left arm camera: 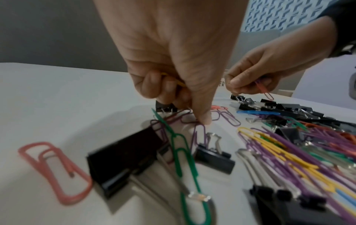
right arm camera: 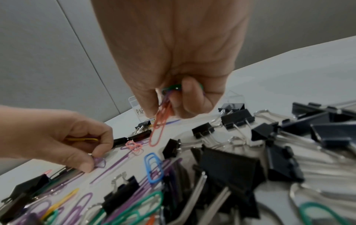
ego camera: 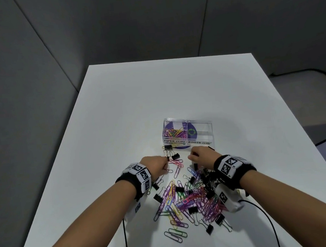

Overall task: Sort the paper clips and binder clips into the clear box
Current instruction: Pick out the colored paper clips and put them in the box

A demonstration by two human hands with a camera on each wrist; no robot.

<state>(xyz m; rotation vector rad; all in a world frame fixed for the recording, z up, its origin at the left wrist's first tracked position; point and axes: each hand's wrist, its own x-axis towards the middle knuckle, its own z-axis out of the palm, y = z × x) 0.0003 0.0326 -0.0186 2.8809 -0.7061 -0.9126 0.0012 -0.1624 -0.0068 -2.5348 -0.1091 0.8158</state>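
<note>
Nearest me, low in the frame, the mixed clip pile point(ego camera: 188, 201) covers the surface point(ego camera: 116, 112). My left hand point(ego camera: 156, 165) pinches yellow clips — my right hand point(ego camera: 200, 155) pinches a clip bunch point(right arm camera: 161, 121). The clear box point(ego camera: 188, 132) sits mid-frame.

The head camera looked forward and down from above the near edge of the white table point(ego camera: 116, 108), taking in the whole top to its far edge and the grey wall panels behind. The left wrist camera sat low and close, facing along the left hand point(left arm camera: 173, 60) toward the far edge. The right wrist camera did likewise behind the right hand point(right arm camera: 173, 53). All three shared the scattered clips point(ego camera: 186, 197) near the near edge; each wrist view also caught the opposite hand.
</note>
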